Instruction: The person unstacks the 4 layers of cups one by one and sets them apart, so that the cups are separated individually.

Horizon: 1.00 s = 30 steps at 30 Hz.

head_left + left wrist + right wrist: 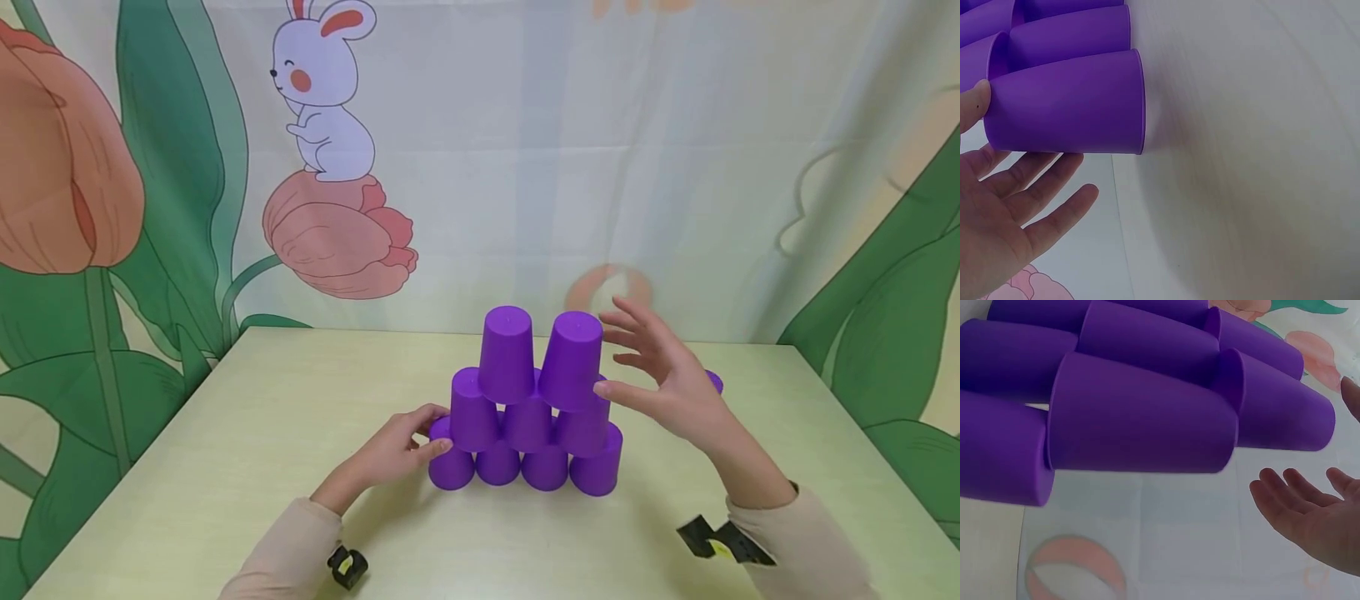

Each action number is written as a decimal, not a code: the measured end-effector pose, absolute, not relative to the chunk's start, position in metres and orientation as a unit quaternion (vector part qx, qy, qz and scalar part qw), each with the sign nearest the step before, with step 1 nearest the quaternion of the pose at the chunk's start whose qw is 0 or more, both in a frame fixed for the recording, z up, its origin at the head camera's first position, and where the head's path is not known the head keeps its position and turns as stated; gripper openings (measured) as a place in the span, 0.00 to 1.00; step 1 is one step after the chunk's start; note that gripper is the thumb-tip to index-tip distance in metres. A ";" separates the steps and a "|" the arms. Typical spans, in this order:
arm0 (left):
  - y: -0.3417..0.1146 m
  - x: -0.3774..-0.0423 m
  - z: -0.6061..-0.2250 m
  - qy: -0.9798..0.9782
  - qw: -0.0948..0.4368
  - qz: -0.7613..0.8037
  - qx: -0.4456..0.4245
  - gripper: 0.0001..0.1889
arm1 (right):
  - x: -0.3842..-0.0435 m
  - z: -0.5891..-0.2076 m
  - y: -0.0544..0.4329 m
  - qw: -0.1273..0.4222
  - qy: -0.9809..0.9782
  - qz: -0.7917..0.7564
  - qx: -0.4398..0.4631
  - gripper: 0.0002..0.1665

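Upside-down purple cups stand stacked in three rows, narrowing upward. Two cups form the top row, a left one (507, 354) and a right one (573, 362); three sit in the middle row and several in the bottom row. My left hand (393, 446) holds the bottom row's left end cup (1066, 106), thumb on the near side and fingers at its far side. In the left wrist view the little finger is apart from it. My right hand (671, 387) is beside the top right cup, fingers spread and holding nothing; in the right wrist view a gap separates them.
Another purple cup (714, 382) shows partly behind my right hand. The pale table (225, 433) meets a printed curtain (480, 167) with a rabbit and tulips at its back edge. Black wrist straps (347, 567) hang at both sleeves.
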<state>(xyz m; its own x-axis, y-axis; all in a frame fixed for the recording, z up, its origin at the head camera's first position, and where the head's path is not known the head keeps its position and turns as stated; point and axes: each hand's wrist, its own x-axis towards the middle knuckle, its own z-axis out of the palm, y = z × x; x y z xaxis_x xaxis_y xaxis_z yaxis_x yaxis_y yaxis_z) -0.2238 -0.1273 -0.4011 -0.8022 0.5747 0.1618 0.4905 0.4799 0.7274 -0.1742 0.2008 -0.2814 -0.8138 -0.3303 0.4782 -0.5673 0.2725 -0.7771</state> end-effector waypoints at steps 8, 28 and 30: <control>-0.128 -0.225 -0.402 0.857 0.047 0.406 0.314 0.18 | -0.184 -0.291 0.185 0.099 -0.800 0.512 0.297 0.50; -0.128 -0.225 -0.404 0.856 0.050 0.411 0.308 0.18 | -0.170 -0.288 0.185 0.182 -0.789 0.533 0.245 0.43; -0.128 -0.224 -0.404 0.856 0.051 0.412 0.307 0.18 | -0.165 -0.287 0.190 0.189 -0.786 0.538 0.238 0.43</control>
